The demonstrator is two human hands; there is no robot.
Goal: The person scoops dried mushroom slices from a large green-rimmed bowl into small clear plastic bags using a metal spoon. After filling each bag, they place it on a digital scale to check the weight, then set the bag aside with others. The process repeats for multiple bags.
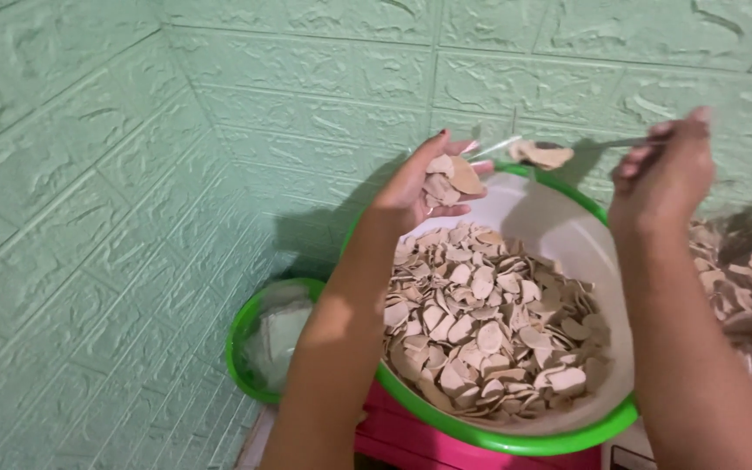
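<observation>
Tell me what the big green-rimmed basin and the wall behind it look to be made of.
The basin looks like moulded plastic: a smooth, faintly glossy white inside with a bright green rim.

The wall seems to be embossed foam or vinyl brick-pattern panelling, matte mint green with soft raised texture; painted plaster can't be ruled out.

Chips (480,331) in basin (567,231), bowl (245,335) left

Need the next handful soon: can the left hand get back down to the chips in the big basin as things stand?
Probably yes: the left hand holds chips just above the basin, and the chip pile lies uncovered below.
</observation>
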